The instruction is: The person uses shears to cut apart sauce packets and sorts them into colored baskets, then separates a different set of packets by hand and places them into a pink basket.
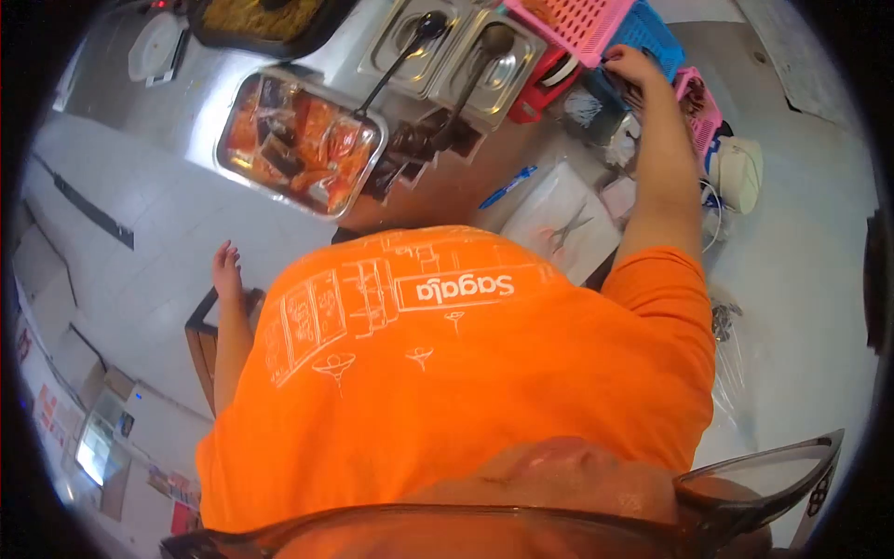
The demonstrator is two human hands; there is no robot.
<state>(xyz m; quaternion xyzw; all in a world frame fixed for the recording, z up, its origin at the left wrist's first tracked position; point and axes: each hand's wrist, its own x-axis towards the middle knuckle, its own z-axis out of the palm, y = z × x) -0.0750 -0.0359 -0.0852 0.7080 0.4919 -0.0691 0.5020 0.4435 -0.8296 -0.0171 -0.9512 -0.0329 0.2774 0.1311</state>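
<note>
My left hand [226, 270] hangs out to the side, away from the counter, its fingers apart and nothing in them. On the opposite side my right hand [631, 65] reaches to the blue basket [652, 35], at its near edge. Its fingers are bent and closed; what they grip, if anything, is too small to make out. A pink basket [577, 23] stands left of this hand, and a smaller pink basket [698, 107] is to its right. Just below the hand lies a dark container [591, 107] with clear plastic packaging.
A metal tray [303, 144] of bagged red and dark food sits near the counter's edge. Behind it are steel pans [484, 65] with two black ladles and a black pan [265, 19] of yellowish food. Scissors [566, 231] lie on white plastic beside a blue pen [507, 188].
</note>
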